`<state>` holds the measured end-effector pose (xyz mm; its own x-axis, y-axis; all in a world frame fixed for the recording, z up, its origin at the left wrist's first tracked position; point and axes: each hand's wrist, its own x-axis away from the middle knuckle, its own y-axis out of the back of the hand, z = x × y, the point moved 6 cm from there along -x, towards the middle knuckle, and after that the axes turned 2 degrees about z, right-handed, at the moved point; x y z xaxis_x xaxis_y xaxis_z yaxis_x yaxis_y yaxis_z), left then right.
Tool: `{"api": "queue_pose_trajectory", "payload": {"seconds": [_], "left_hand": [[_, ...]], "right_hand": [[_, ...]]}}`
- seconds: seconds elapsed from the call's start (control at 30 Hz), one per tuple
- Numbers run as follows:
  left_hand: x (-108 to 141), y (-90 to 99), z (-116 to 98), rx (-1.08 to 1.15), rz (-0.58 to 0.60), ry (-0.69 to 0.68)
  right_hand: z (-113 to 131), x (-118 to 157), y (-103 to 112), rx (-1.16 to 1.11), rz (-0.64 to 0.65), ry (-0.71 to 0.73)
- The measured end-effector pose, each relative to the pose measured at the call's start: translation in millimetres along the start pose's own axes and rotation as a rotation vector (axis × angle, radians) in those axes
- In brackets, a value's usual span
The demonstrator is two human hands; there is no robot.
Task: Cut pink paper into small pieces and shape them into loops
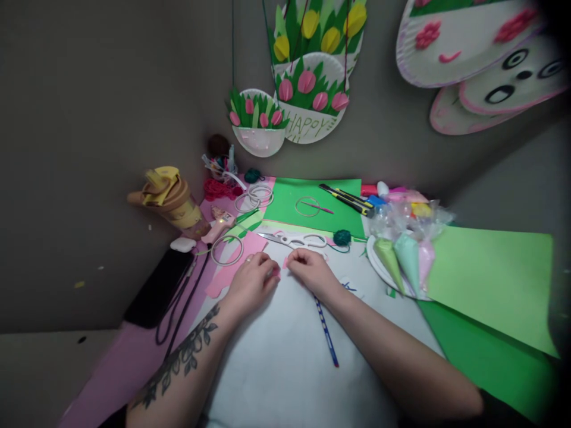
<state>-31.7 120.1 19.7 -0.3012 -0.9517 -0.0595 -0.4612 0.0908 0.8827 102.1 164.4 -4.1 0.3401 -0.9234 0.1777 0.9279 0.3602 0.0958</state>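
Observation:
Over the white work surface [272,362], my left hand [254,279] is closed, with a bit of pink paper [278,274] showing at its fingertips. A short gap to its right, my right hand [311,273] pinches another small pink paper piece [285,262] between thumb and finger. Larger pink paper [218,284] lies beside and partly behind my left hand. White-handled scissors [307,240] rest just beyond both hands. A blue patterned pencil [326,333] lies below my right wrist, its far end hidden by the arm.
At left are a phone [156,291], a pink glue gun [218,227] with a cord, and a lidded cup [173,205]. Utility knives [348,199] lie on green sheets [285,202]. Filled piping bags [407,261] sit on a plate at right. Paper-plate flower baskets [259,139] hang behind.

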Motion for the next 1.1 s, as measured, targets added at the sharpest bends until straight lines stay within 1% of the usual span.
{"api": "queue_pose_trajectory", "payload": {"seconds": [0.13,0.23,0.33,0.43,0.53,0.67,0.83,1.1], "left_hand": [[1.1,0.2,4.6,0.009,-0.006,0.034],[3.0,5.5,11.0,0.048,-0.053,0.065],[5.3,9.7,14.6,0.063,-0.057,0.078],[6.1,8.3,11.7,0.058,-0.011,0.044],[4.9,5.1,8.8,0.047,0.009,0.038],[2.2,1.2,9.1,0.038,0.030,0.071],[2.4,1.3,10.6,0.046,0.034,0.112],[2.6,2.1,9.7,0.033,0.035,0.125]], "right_hand": [[1.1,-1.6,1.7,0.187,-0.004,0.121],[5.8,-0.3,1.1,0.341,-0.006,0.215],[10.7,2.0,-4.9,0.417,0.038,0.261],[11.9,2.5,-13.3,0.464,0.097,0.255],[11.1,1.0,-19.0,0.518,0.115,0.249],[8.4,-1.4,-20.1,0.559,0.103,0.237],[4.6,-2.2,-18.4,0.577,0.095,0.241],[1.5,-3.9,-20.8,0.679,0.061,0.237]]}}
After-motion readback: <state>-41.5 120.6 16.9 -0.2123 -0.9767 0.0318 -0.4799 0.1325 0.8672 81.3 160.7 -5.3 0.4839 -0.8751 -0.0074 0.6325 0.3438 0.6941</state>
